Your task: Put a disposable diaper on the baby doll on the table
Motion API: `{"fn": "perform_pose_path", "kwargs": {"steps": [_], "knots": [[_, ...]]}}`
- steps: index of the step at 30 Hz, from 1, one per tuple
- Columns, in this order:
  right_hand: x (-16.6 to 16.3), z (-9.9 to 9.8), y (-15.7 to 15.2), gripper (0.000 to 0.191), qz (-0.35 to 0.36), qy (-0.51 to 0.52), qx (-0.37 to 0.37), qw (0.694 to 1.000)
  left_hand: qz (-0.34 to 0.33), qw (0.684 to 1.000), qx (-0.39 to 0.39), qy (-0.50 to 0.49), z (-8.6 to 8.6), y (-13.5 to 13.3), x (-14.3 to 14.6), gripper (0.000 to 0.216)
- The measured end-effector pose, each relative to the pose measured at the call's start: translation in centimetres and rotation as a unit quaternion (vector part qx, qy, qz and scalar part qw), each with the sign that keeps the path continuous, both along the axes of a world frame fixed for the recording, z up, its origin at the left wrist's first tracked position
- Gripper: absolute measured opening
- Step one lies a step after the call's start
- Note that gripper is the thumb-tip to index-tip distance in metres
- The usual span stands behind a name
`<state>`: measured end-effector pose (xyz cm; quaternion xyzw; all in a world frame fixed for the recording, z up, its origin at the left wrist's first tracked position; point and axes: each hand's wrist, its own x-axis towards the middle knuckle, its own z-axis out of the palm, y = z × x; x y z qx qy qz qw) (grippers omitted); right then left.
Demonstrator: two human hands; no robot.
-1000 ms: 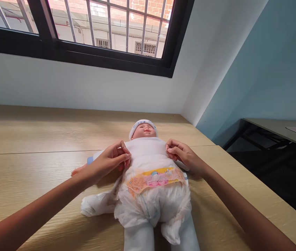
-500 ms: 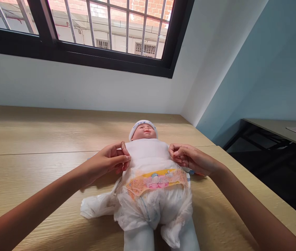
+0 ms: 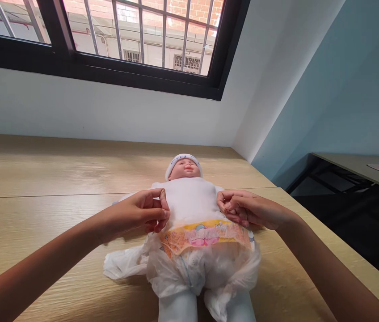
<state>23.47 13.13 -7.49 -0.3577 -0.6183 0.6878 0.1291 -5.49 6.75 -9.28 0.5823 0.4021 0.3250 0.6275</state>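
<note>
A baby doll (image 3: 189, 201) lies on its back on a light wood table (image 3: 58, 174), wearing a white cap and a white top. A white disposable diaper (image 3: 203, 264) with a yellow and pink printed waistband sits around its middle. A loose white flap (image 3: 124, 264) of soft material spreads out on the table beside the diaper. My left hand (image 3: 141, 212) pinches the diaper's waist edge at the doll's side. My right hand (image 3: 246, 208) pinches the opposite side of that edge. The doll's arms are mostly hidden.
A dark-framed barred window (image 3: 136, 74) is set in the white wall behind the table. A blue wall and a second, darker table (image 3: 353, 165) with a pink sheet stand to the right, beyond the near table's edge, above a dark floor.
Both hands have moved toward the doll's feet. My right hand has also moved closer to the doll's middle. The diaper's waistband now lies flatter and wider.
</note>
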Motion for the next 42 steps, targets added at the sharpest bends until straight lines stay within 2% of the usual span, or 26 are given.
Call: {"fn": "perform_pose_path", "kwargs": {"steps": [2, 8, 15, 19, 23, 27, 34, 42], "knots": [[-0.1, -0.3, 0.1, 0.007, -0.015, 0.013, 0.005, 1.000, -0.002, 1.000, 0.011, 0.012, -0.3, 0.1, -0.1, 0.024], [-0.3, -1.4, 1.0, 0.013, -0.131, 0.118, 0.025, 0.984, 0.038, 0.994, 0.092, 0.041, -1.2, 1.6, -1.0, 0.022], [0.0, -1.3, 1.8, 0.014, -0.210, 0.219, 0.031, 0.952, 0.097, 0.971, 0.213, 0.051, -0.1, 1.5, -1.6, 0.019], [0.0, -1.6, 1.9, 0.013, -0.228, 0.228, 0.039, 0.946, 0.111, 0.957, 0.248, 0.103, -0.4, 1.5, -2.1, 0.014], [0.1, -2.5, 2.3, 0.012, -0.216, 0.201, 0.060, 0.954, 0.092, 0.950, 0.255, 0.153, -1.0, 1.8, -2.4, 0.009], [0.7, -3.1, 2.8, 0.013, -0.183, 0.165, 0.060, 0.967, 0.052, 0.961, 0.226, 0.152, -1.1, 1.9, -2.6, 0.008], [1.6, -3.1, 3.4, 0.012, -0.057, 0.073, 0.025, 0.995, -0.047, 0.978, 0.155, 0.128, -0.9, 1.8, -3.0, 0.017], [1.9, -2.7, 3.2, 0.013, -0.012, 0.045, 0.046, 0.998, -0.066, 0.983, 0.135, 0.109, -0.1, 2.1, -3.7, 0.020]]}}
